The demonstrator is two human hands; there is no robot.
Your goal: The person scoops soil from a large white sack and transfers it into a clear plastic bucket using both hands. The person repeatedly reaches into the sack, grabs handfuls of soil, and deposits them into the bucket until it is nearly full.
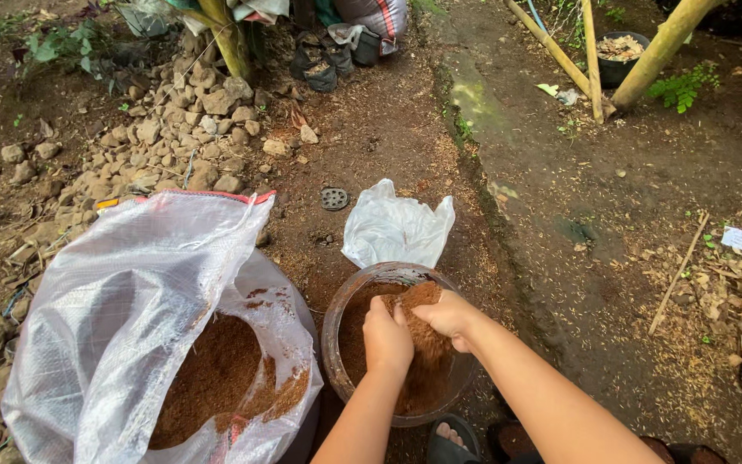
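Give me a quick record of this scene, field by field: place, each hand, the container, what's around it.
place: bare soil outdoors
left hand: fist pressed into brown fibrous material
right hand: lifting a clump of it
container: clear round tub, partly filled
beside tub: open white woven sack holding the same brown material
behind tub: crumpled white plastic bag
further back: pile of stones

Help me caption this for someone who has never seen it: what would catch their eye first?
First, the two hands, left hand and right hand, pressed side by side into brown crumbly material in a round clear tub at bottom centre. Left of it gapes a big white woven sack, open on more of the same brown stuff. Behind the tub lies a crumpled white plastic bag on bare earth.
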